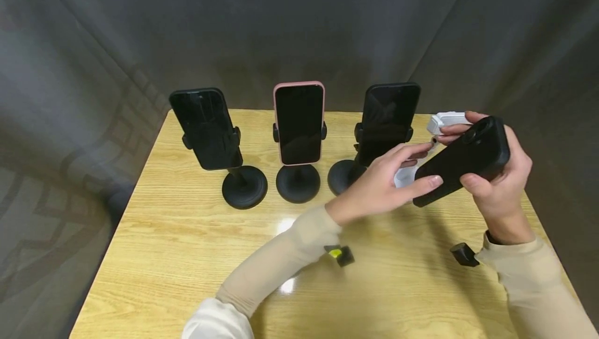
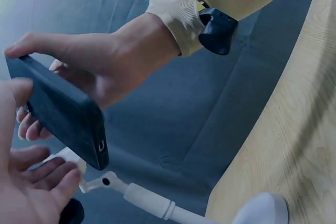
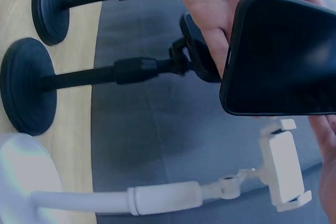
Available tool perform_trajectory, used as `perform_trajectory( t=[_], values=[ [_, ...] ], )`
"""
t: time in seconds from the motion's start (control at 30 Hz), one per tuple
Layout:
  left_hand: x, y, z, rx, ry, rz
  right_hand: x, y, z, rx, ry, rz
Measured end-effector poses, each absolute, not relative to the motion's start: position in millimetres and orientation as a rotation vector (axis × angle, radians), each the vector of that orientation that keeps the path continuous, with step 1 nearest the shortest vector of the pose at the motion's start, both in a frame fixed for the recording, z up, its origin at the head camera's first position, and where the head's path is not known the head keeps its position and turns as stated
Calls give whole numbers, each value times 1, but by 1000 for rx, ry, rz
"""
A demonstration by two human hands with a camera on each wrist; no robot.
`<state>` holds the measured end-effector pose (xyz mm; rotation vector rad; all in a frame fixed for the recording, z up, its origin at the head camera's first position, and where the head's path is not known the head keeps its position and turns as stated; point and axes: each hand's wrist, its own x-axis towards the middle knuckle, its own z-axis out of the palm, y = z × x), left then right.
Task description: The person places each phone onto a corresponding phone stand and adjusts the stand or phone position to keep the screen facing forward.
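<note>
My right hand (image 1: 517,165) grips a phone in a black case (image 1: 460,159), thumb on its back and fingers round the far edge. The phone is tilted in the air, its dark screen facing away from the head view. My left hand (image 1: 376,183) lies at the phone's lower end, its thumb on the back and its fingers loosely extended below. In the right wrist view the white phone stand's holder (image 3: 283,171) stands apart from the phone, with nothing in its clamp. The white stand's base (image 2: 262,211) is partly cut off in the left wrist view.
Left of the white stand, three black stands hold phones: a black one (image 1: 203,128), a pink-cased one (image 1: 299,123) and another black one (image 1: 388,118). All stand along the back of the wooden table (image 1: 178,250), before a grey curtain (image 1: 299,27).
</note>
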<state>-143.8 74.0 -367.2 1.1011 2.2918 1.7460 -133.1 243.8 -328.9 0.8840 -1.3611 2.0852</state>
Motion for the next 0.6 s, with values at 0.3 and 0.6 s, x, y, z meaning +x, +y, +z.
perform_trajectory(
  t=[0.3, 0.6],
  values=[
    [-140, 90, -361, 1134, 2640, 1739, -142, 260, -324, 790, -1395, 2029],
    [-147, 110, -340, 1380, 3126, 1173, -148, 271, -321, 730, -1429, 1986]
  ],
)
